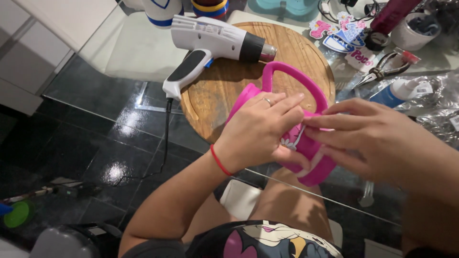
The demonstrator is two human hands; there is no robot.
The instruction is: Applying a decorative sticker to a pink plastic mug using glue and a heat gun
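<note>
Glass worktop (138,52) is carrying a round wooden board (210,91) (heat gun (210,43) resting across it) while the left hand (258,134) is gripping the pink mug (291,119), lying handle-up at the near edge, and the right hand (368,138) is pinching its sticker (292,139).

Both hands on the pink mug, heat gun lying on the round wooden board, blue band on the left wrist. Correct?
Not quite: the band on the left wrist is red, not blue, as the head view shows. The rest holds: the left hand and right hand are both on the pink mug, and the heat gun lies on the round wooden board.
</note>
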